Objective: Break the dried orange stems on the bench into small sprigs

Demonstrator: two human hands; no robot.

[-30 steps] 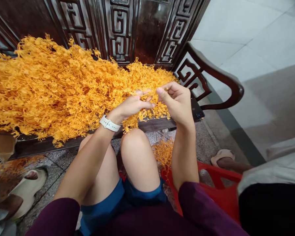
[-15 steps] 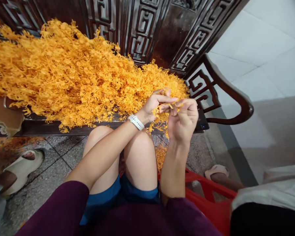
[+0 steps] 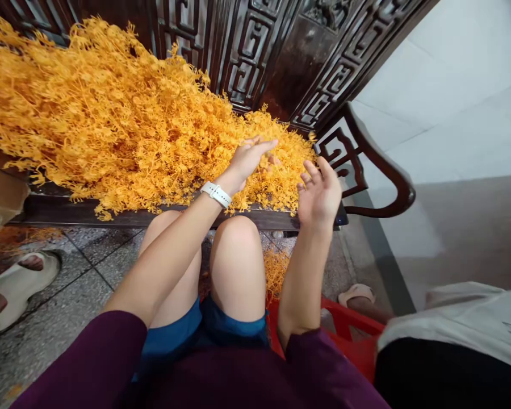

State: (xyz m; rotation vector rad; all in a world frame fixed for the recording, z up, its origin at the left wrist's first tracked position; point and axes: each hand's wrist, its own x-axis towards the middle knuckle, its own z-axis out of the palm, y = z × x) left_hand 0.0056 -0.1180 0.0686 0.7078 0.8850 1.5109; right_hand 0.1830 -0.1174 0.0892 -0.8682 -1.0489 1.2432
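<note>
Dark carved-wood bench (image 3: 89, 211): before the knees.
Heap of orange, thread-like sprigs (image 3: 123, 119): on the seat, against the backrest.
Curved dark-wood armrest (image 3: 402, 190): at the bench's right end.
Torn brown cardboard (image 3: 9, 190): at the bench's front left.
Left hand (image 3: 247, 159): before the heap's right part.
Right hand (image 3: 321, 196): right of the left, near the armrest.
Red plastic seat (image 3: 360, 355): right of the thighs.
Fine orange strands (image 3: 276, 270): on the floor, between right knee and right forearm.
</note>
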